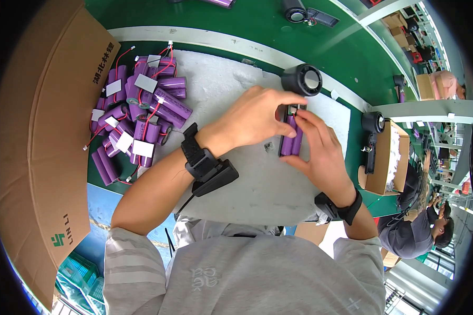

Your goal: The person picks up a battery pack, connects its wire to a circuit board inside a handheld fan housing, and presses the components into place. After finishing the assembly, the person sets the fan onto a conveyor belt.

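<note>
A black handheld fan (301,80) lies over the white foam pad, its round head pointing away from me. Its handle is open and a purple two-cell battery pack (290,139) sits in it. My left hand (257,116) is closed on the handle's upper end, thumb and fingers by a small board and red wire. From the right, my right hand (322,149) holds the pack and handle, fingertips near the wire and thumb at the lower end. Fingers partly hide the wire's connection. A pile of purple battery packs (168,110) with red wires and white pads lies left of my hands.
A large cardboard box (42,131) stands at the left edge. The white foam pad (231,194) lies on the green bench. Another black fan (373,122) and a small open carton (370,185) are at the right. More fan parts (295,14) lie beyond the rail. People sit further right.
</note>
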Available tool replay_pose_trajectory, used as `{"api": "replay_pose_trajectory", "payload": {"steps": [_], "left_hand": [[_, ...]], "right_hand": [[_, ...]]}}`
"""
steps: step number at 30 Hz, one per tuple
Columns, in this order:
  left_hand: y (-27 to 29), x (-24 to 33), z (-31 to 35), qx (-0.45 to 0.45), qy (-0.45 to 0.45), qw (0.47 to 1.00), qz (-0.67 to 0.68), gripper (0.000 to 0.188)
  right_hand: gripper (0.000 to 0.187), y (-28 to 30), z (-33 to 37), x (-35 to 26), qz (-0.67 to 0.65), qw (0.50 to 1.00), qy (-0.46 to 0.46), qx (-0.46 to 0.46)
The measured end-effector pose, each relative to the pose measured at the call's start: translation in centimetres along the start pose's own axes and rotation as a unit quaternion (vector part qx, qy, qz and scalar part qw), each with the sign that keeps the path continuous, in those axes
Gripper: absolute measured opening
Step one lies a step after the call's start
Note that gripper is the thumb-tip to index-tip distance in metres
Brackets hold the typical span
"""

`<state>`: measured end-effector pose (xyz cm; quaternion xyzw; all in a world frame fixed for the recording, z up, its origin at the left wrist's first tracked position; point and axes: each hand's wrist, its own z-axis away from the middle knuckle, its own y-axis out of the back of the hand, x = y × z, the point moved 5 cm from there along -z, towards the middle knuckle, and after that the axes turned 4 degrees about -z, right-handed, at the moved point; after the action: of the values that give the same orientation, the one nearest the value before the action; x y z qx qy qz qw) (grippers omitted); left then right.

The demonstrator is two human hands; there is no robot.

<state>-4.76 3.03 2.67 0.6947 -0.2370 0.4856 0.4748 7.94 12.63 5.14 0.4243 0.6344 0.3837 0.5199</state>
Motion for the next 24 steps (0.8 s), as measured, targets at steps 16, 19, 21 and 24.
{"api": "replay_pose_trajectory", "payload": {"steps": [16,19,21,24], "left_hand": [[-0.4,-1.3,-0.5,0.082,-0.043,0.996,-0.005,0.029],[-0.5,-1.7,-0.6,0.080,-0.049,0.996,-0.005,0.030],[-0.5,-1.8,-0.7,0.089,-0.047,0.995,-0.007,0.030],[-0.6,-1.7,-0.4,0.101,-0.072,0.992,-0.007,0.025]], "right_hand": [[0.060,6.2,-16.0,22.7,0.200,0.977,-0.029,0.073],[0.061,4.3,-18.9,24.8,0.243,0.968,-0.063,0.013],[0.062,4.1,-20.3,24.5,0.264,0.962,-0.069,-0.018],[0.045,4.3,-20.0,21.1,0.283,0.939,-0.194,-0.031]]}}
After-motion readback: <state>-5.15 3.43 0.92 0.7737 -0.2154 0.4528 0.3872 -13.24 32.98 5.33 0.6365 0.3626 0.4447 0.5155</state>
